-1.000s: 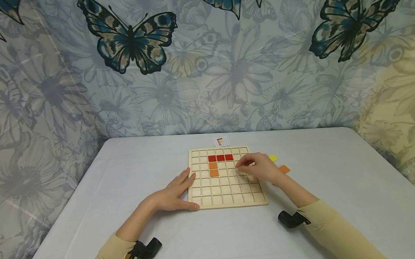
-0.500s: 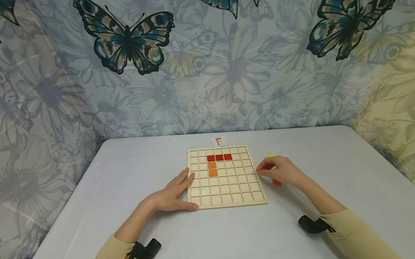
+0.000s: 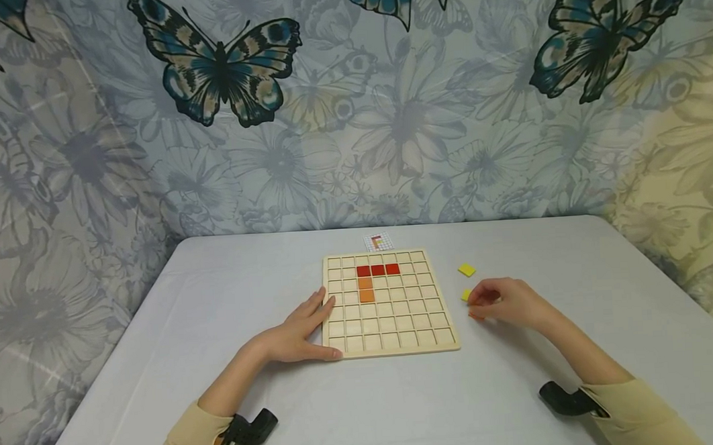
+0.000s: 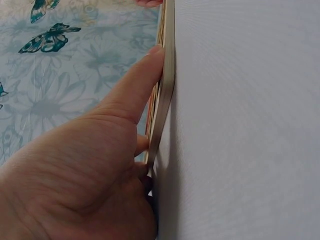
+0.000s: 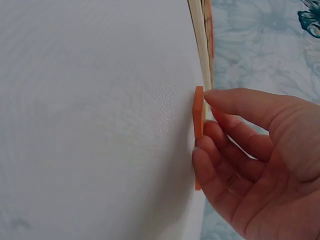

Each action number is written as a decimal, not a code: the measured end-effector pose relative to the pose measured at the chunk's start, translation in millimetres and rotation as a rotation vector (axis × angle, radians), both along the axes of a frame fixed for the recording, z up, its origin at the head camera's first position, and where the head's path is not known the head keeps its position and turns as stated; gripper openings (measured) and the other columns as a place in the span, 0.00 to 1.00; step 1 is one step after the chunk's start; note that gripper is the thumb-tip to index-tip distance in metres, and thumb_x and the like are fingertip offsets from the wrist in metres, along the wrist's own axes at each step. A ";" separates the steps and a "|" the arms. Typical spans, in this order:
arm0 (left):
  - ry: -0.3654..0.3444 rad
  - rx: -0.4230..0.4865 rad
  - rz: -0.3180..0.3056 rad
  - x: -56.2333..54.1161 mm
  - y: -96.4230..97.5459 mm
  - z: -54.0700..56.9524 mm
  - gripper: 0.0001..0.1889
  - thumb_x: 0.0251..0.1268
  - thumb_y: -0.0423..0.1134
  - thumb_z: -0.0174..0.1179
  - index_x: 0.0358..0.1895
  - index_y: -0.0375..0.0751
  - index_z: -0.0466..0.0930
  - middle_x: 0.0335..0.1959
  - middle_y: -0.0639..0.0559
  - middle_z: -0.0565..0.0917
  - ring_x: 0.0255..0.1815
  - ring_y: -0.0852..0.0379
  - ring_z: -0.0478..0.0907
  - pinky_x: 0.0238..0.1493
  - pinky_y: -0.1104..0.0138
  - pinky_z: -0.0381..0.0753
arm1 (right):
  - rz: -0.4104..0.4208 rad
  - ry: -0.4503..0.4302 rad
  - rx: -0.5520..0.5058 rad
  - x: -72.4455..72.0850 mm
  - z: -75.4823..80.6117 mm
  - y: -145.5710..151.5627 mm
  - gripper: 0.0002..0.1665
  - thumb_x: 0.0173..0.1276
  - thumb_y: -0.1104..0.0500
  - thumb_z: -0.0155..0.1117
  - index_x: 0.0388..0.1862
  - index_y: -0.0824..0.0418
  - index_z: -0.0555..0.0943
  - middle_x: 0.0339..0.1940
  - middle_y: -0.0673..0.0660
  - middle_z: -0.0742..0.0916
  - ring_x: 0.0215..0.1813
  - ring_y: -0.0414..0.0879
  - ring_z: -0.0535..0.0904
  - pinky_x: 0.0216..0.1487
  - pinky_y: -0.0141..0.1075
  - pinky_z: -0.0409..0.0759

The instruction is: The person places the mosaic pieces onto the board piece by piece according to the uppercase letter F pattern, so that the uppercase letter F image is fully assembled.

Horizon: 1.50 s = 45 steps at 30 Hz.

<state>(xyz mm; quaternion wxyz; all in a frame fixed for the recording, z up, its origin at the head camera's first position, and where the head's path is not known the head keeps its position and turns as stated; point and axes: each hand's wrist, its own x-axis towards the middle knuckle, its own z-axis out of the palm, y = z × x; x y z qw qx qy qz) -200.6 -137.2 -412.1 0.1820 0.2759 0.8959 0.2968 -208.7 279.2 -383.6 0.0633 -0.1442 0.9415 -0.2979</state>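
A square wooden grid board [image 3: 393, 351] lies on the white table. Three red tiles [image 3: 378, 270] form a row in it, and two orange tiles [image 3: 366, 290] run down from the row's left end. My left hand [image 3: 298, 333] rests along the board's left edge, fingers straight, thumb [image 4: 135, 82] at the near corner. Right of the board, my right hand [image 3: 508, 302] pinches an orange tile [image 5: 198, 112] between thumb and curled fingers, low at the tabletop. More orange shows below a finger in the right wrist view. A yellow tile [image 3: 466, 295] peeks out beside the fingertips.
Farther back on the right lies another yellow tile [image 3: 466, 270]. A small pattern card [image 3: 378, 242] with a coloured grid sits behind the board. Beyond the table's back edge hangs a butterfly-print cloth [image 3: 412, 125].
My right hand has left the board's right side and come right and nearer to the orange tile. A second yellow tile now shows. My left hand stays put.
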 end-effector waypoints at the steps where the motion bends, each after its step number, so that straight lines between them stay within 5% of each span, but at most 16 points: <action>1: 0.000 0.000 -0.001 0.1 0.2 0.5 0.54 0.58 0.60 0.66 0.79 0.41 0.44 0.79 0.42 0.34 0.79 0.43 0.31 0.72 0.43 0.42 | 0.000 0.000 0.002 0.9 0.0 0.9 0.11 0.60 0.55 0.74 0.38 0.59 0.83 0.30 0.48 0.82 0.35 0.44 0.75 0.35 0.35 0.73; 22: -0.009 -0.007 0.008 0.8 1.5 3.0 0.54 0.58 0.60 0.67 0.79 0.42 0.43 0.79 0.43 0.34 0.79 0.44 0.31 0.73 0.45 0.42 | -0.034 0.002 -0.003 5.2 -3.1 3.3 0.13 0.55 0.61 0.75 0.39 0.61 0.83 0.31 0.50 0.82 0.36 0.45 0.76 0.34 0.33 0.75; 30: -0.009 -0.006 0.005 1.5 1.2 3.0 0.54 0.58 0.60 0.67 0.79 0.41 0.43 0.79 0.42 0.34 0.79 0.44 0.31 0.73 0.45 0.41 | -0.058 0.003 -0.024 2.2 -6.2 1.7 0.16 0.57 0.53 0.76 0.39 0.60 0.84 0.33 0.49 0.85 0.38 0.44 0.79 0.36 0.35 0.76; 45: -0.003 -0.005 0.002 2.3 1.6 2.9 0.54 0.58 0.60 0.66 0.79 0.41 0.44 0.79 0.43 0.34 0.79 0.45 0.31 0.73 0.46 0.41 | -0.107 -0.145 -0.320 -1.7 -2.6 -20.7 0.25 0.59 0.48 0.74 0.49 0.62 0.83 0.41 0.54 0.87 0.44 0.46 0.82 0.43 0.36 0.79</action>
